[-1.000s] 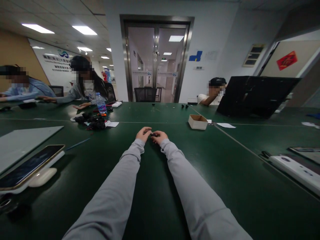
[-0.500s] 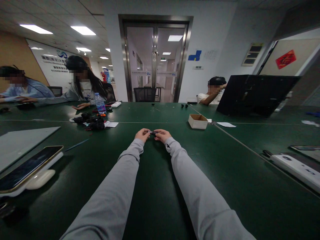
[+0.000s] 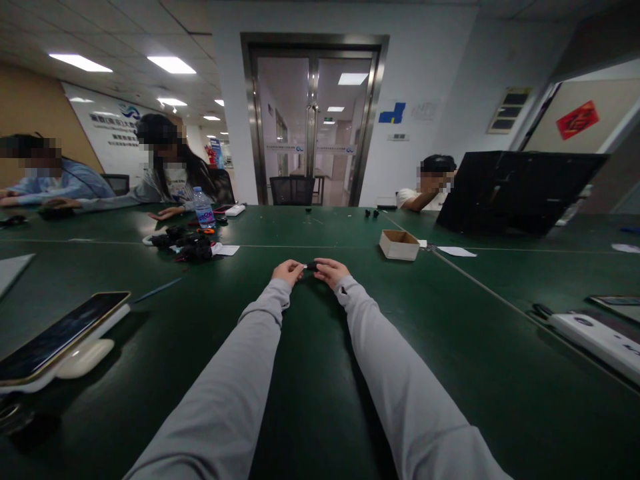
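- A small dark object (image 3: 311, 266) is held over the green table (image 3: 310, 373) (too small to identify).
- The left hand (image 3: 287, 272) pinches its left end.
- The right hand (image 3: 333, 271) grips its right.
- An open box (image 3: 401, 251) stands beyond, rightward.

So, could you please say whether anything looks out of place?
Only the black heap near the water bottle looks untidy, its pieces jumbled. The dark object between left hand and right hand is too small to judge.

Long, plain light-grey sleeves (image 3: 220, 380) are worn, with soft folds gathered just behind the left cuff (image 3: 280, 291)
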Motion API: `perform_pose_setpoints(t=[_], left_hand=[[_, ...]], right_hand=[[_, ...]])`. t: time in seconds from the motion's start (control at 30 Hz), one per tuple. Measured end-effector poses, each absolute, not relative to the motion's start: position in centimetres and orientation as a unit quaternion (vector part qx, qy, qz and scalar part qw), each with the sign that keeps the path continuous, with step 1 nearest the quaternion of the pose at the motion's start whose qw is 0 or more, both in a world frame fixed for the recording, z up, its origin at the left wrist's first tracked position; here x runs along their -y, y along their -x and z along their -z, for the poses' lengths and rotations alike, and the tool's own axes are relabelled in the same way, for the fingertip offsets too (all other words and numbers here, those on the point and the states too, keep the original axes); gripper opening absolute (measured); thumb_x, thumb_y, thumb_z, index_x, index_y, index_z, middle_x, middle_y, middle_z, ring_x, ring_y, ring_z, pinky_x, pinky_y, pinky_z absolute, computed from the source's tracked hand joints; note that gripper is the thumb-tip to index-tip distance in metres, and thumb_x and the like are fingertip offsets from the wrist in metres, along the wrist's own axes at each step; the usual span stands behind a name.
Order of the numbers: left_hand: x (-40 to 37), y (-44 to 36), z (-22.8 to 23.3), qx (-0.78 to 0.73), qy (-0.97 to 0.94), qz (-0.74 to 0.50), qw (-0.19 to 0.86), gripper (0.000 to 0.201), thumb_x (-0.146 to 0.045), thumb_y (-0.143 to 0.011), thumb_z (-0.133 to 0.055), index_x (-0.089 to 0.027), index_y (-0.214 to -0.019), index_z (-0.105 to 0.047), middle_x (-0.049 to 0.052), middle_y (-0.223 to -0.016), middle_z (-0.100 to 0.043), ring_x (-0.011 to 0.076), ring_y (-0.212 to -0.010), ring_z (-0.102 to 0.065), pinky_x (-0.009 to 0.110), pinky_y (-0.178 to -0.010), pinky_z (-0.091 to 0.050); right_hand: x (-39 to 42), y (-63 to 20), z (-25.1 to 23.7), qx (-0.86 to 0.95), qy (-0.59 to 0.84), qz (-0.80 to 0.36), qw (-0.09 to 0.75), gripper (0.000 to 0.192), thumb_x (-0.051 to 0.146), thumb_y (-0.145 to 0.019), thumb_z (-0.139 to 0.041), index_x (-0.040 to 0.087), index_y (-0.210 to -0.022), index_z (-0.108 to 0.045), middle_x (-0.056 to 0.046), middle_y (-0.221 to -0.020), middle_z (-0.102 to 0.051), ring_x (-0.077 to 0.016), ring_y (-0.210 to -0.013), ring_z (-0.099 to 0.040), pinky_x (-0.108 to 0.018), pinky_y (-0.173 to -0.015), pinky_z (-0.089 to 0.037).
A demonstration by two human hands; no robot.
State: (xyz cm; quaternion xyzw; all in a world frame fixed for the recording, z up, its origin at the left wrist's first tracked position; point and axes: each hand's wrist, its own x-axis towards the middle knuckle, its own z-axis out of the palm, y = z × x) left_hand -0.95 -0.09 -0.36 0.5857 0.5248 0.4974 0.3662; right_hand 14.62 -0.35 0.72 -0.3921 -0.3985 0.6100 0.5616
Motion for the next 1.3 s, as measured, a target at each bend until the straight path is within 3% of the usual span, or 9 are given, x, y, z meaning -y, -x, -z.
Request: perform_pose_setpoints(t=[0.2, 0.8, 1.3], left_hand=[[0.1, 1.0, 0.4, -0.531, -0.593, -0.493, 0.351, 0.020, -0.035, -0.073, -0.055, -0.015, -0.072, -0.059, 0.001, -0.057, -0.060, 0.0092, -0.050, -0.054, 0.019, -0.049, -0.044], [0.0, 1.1, 0.2, -0.555, -0.613, -0.461, 0.321, 0.039, -0.050, -0.074, -0.048, -0.015, -0.060, -0.059, 0.001, -0.050, -0.056, 0.0081, -0.042, -0.049, 0.020, -0.048, -0.041], [0.4, 1.3, -0.4, -0.620, -0.590, -0.425, 0.296, 0.046, -0.054, -0.073, -0.043, -0.018, -0.048, -0.056, 0.000, -0.040, -0.050, 0.0101, -0.038, -0.044, 0.023, -0.047, -0.035]], right_hand=[[0.4, -14.9, -0.7, 0.410, 0.383, -0.616, 0.552, 0.018, 0.002, -0.066, -0.063, 0.014, -0.080, -0.065, -0.003, -0.073, -0.063, -0.0120, -0.066, -0.062, -0.028, -0.071, -0.055], [0.6, -15.2, -0.8, 0.428, 0.374, -0.635, 0.524, 0.021, 0.000, -0.069, -0.060, 0.014, -0.085, -0.064, -0.004, -0.078, -0.063, -0.0109, -0.063, -0.062, -0.029, -0.073, -0.054], [1.1, -15.3, -1.1, 0.459, 0.329, -0.647, 0.512, 0.028, 0.001, -0.065, -0.063, 0.016, -0.088, -0.063, -0.002, -0.081, -0.061, -0.0106, -0.065, -0.063, -0.022, -0.063, -0.055]])
